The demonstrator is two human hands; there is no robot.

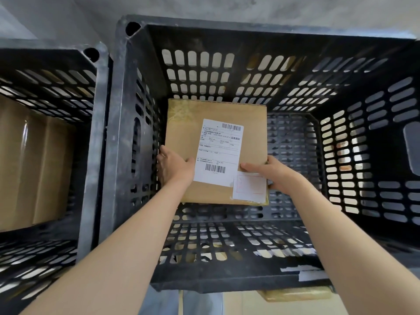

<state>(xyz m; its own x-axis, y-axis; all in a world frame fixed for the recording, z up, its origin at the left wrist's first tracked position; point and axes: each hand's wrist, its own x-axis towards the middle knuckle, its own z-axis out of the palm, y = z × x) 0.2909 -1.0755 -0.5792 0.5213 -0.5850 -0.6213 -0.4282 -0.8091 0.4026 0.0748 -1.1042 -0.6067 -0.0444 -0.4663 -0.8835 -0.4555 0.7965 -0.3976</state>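
From my head camera: my left hand grips the cardboard box at its left edge, thumb on top and fingers curled round the side. My right hand holds the right edge the same way, with its thumb on the top face. The box is plain brown and flat. It carries a white shipping label with two barcodes and a smaller white sticker outlined in red (its print is too small to read). The box sits low inside the black slotted crate, close to the left wall. I cannot tell whether it touches the bottom. A second crate on the left holds another brown carton.
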